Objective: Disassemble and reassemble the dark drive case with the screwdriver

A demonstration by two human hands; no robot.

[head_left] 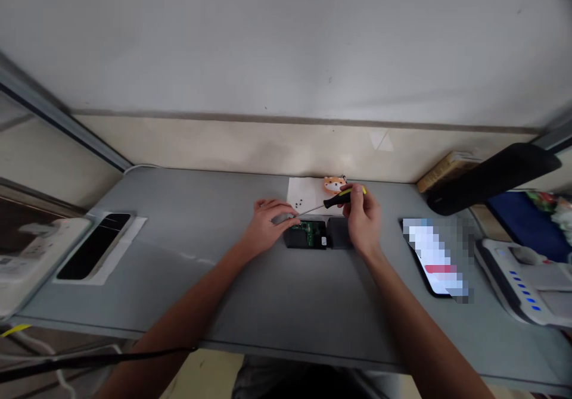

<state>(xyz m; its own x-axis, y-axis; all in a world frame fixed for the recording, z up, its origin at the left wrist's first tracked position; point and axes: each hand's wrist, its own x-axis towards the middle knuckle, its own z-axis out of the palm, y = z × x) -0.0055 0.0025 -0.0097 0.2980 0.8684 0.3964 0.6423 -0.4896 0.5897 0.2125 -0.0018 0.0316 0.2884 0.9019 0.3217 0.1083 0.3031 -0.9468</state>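
My right hand (pixel 364 217) grips a screwdriver (pixel 338 199) by its black and yellow handle. Its thin metal shaft slants left and down to the fingertips of my left hand (pixel 266 226). Those left fingers are closed together at the top left corner of an opened black electronic device (pixel 297 241), around the shaft's tip; what they pinch is hidden. A green circuit board (pixel 309 232) shows inside the device. The dark cover half (pixel 339 234) lies joined or close against its right side, partly under my right hand. Several tiny dark screws (pixel 298 203) rest on white paper (pixel 308 189) just behind.
An orange animal-faced trinket (pixel 334 184) sits at the paper's back edge. On the left lies a black phone (pixel 95 246) on paper. To the right are a lit phone (pixel 433 259), a black cylindrical object (pixel 491 178), a book (pixel 447 170) and a white power strip (pixel 527 283).
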